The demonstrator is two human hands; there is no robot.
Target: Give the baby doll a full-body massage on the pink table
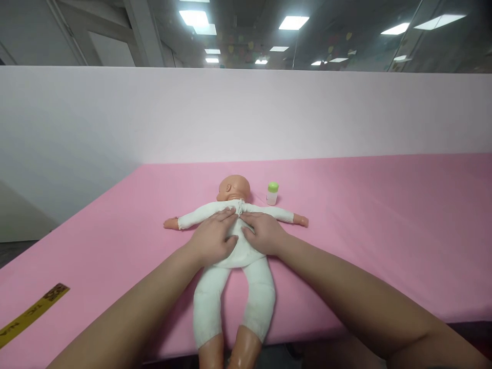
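Note:
A baby doll [243,253] with a white cloth body lies stretched out on the pink-covered table, its arms spread wide. Its bare plastic head [235,187] is turned to the left, and a tied cord shows at the neck. My left hand [216,237] rests flat on the left side of the doll's torso, fingers extended toward its shoulder. On the other side of the torso lies my right hand [264,231], also flat with fingers stretched out. Both palms are hidden against the cloth. The doll's lower legs reach the table's near edge.
A small clear bottle with a green cap [272,193] stands right of the doll's head. The pink sheet [365,205] covers the table up to a white partition [246,115]. A yellow printed strip [34,313] lies at the near left.

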